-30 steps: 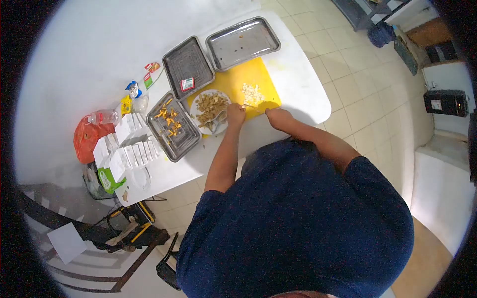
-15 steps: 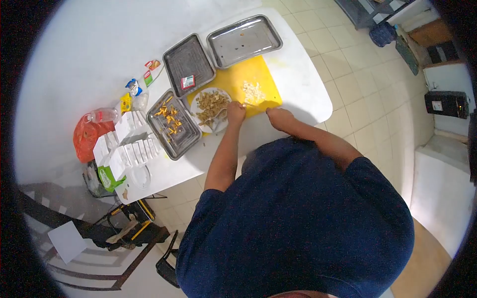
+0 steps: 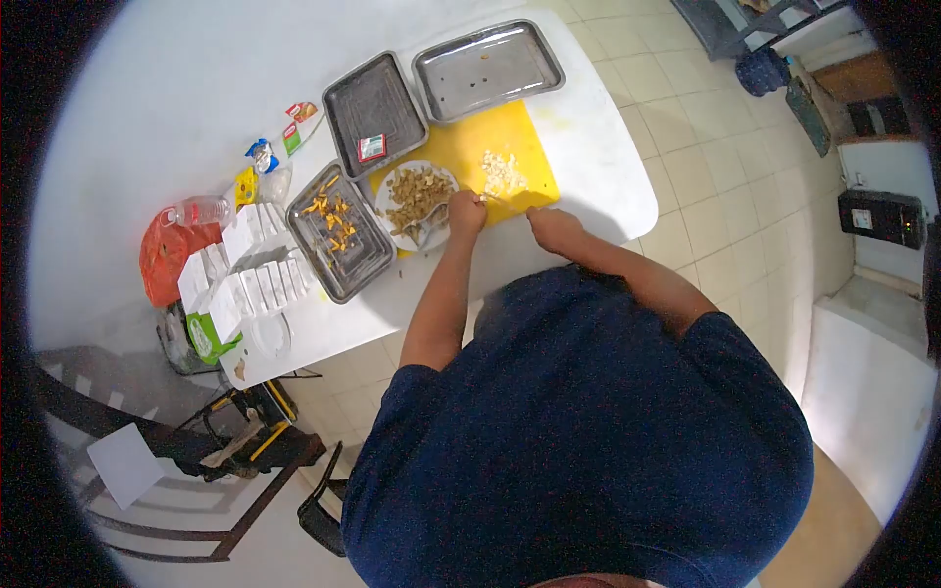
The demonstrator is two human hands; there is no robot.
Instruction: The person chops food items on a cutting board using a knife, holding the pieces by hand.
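My left hand (image 3: 468,211) is closed, its fingertips pinching what looks like a small pale piece of food at the front of the yellow cutting board (image 3: 456,137). To its right, my right hand (image 3: 556,232) is wrapped round a knife (image 3: 505,203), whose thin blade points toward my left hand. Chopped pale pieces (image 3: 502,171) lie on the board just beyond the blade. Beside my left hand, a white plate (image 3: 384,204) holds a heap of brownish chopped food (image 3: 417,196) and a spoon (image 3: 427,227).
A metal tray (image 3: 338,294) with orange-yellow strips stands left of the plate. Behind are a dark tray (image 3: 368,98) with a small packet and another tray (image 3: 490,73). White boxes (image 3: 257,294), a plastic bottle (image 3: 201,210) and a red bag (image 3: 165,260) crowd the left end.
The camera view has shifted slightly. Both hands stay at the board's front edge, still closed, with the knife between them in nearly the same place.
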